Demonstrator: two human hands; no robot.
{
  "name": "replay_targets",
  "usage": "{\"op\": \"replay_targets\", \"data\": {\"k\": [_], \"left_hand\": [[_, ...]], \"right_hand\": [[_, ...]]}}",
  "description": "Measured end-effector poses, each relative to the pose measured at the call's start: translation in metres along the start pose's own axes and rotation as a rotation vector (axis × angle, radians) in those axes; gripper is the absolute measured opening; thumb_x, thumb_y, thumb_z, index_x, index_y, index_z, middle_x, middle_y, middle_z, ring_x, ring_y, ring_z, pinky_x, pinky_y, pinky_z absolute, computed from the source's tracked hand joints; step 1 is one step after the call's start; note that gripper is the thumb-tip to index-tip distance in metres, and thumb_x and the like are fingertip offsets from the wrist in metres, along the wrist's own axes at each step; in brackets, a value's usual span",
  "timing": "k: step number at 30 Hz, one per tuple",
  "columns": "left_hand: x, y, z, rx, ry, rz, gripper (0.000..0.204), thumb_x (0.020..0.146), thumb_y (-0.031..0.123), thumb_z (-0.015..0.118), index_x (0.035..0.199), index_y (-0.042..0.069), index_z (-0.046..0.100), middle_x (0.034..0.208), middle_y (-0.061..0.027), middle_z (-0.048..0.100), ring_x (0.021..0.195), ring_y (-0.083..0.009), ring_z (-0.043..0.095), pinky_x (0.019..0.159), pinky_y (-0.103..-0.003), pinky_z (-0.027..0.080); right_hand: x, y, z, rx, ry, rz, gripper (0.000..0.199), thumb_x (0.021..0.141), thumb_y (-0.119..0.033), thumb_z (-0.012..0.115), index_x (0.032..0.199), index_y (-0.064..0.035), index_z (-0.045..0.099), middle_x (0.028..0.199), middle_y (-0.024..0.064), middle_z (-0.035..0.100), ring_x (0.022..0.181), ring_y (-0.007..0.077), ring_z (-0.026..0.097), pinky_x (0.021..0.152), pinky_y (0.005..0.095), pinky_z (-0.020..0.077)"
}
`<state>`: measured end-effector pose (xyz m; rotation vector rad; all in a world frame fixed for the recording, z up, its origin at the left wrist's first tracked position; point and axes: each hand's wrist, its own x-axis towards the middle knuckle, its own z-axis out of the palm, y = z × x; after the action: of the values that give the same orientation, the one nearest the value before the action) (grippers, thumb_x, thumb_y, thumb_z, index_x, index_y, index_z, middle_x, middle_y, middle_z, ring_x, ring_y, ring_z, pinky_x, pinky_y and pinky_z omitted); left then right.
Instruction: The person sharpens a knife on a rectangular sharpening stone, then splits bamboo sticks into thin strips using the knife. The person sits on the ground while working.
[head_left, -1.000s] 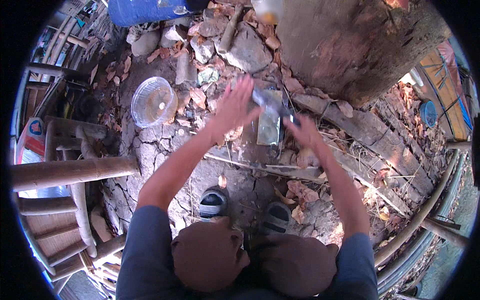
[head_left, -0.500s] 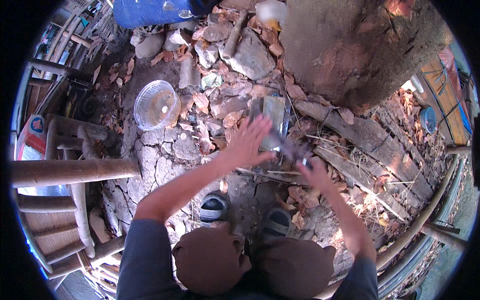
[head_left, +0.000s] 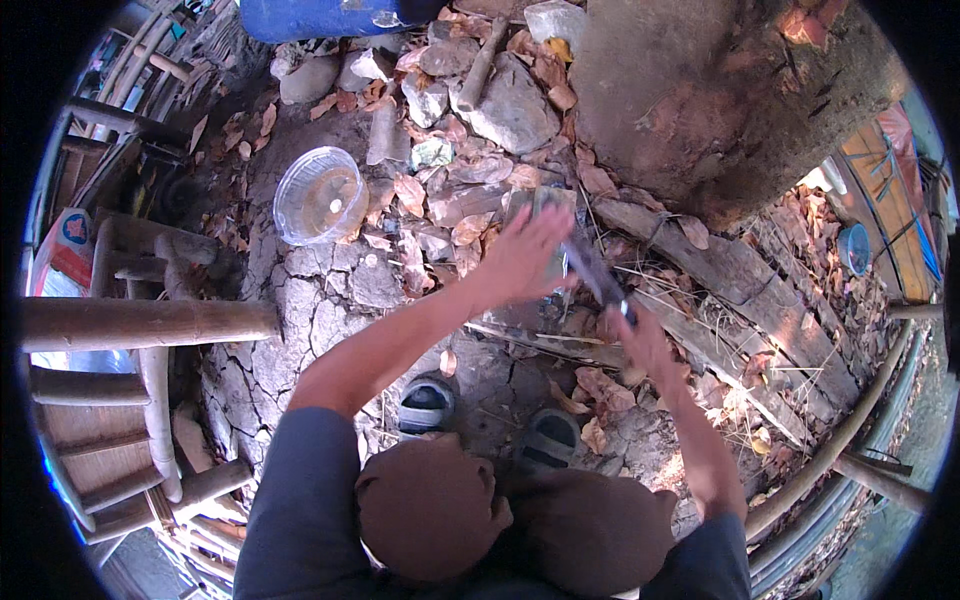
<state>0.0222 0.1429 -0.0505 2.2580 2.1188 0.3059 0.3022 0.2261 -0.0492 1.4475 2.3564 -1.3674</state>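
Blade worked on a flat stone, both hands on it.

A dark blade lies slantwise over the near end of a grey flat stone on the cracked earth ground, in front of a big tree trunk. The right hand has its fingers closed round the blade's handle end. The left hand lies over the blade and stone with its fingers spread and flat, pressing down. Dry leaves and rocks lie around the stone. A clear plastic bowl sits well apart to the left. Two sandals show below the arms; wooden poles run along the left edge.
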Motion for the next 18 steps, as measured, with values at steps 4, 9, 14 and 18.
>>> {"op": "replay_targets", "data": {"k": [4,9,14,18], "left_hand": [[-0.040,0.031,-0.010,-0.142,-0.180,0.067,0.096,0.094,0.072,0.040,0.156,0.000,0.027,0.164,-0.0174,0.025,0.153,-0.0297,0.022,0.125,-0.048,0.008],[0.014,0.009,-0.014,-0.041,-0.111,-0.030,0.097,0.092,0.070,0.046,0.156,0.000,0.026,0.164,-0.0183,0.023,0.153,-0.0308,0.022,0.125,-0.049,0.012],[-0.034,0.032,-0.009,-0.172,-0.115,0.075,0.091,0.095,0.065,0.045,0.155,-0.001,0.028,0.163,-0.0181,0.027,0.152,-0.0319,0.023,0.124,-0.049,0.015],[0.017,0.012,-0.011,-0.145,-0.026,0.074,0.094,0.092,0.065,0.051,0.155,-0.001,0.027,0.163,-0.0177,0.026,0.152,-0.0322,0.024,0.124,-0.050,0.014]], "right_hand": [[-0.050,0.020,0.012,0.002,0.080,-0.230,0.047,0.097,-0.043,0.063,0.119,-0.0024,0.068,0.098,0.0212,0.074,0.095,0.0335,0.072,0.084,0.0434,0.0542],[-0.020,-0.035,-0.021,0.019,0.003,0.076,0.046,0.099,-0.041,0.062,0.119,-0.0003,0.066,0.103,0.0210,0.073,0.100,0.0308,0.070,0.088,0.0436,0.0522],[-0.060,0.012,0.002,-0.102,-0.023,0.129,0.063,0.098,-0.055,0.055,0.128,0.0001,0.063,0.107,0.0280,0.069,0.118,0.0454,0.061,0.102,0.0492,0.0466],[-0.005,0.013,-0.011,0.031,0.073,0.040,0.053,0.099,-0.048,0.058,0.117,0.0008,0.067,0.081,0.0125,0.069,0.080,0.0198,0.067,0.076,0.0374,0.0522]]}}
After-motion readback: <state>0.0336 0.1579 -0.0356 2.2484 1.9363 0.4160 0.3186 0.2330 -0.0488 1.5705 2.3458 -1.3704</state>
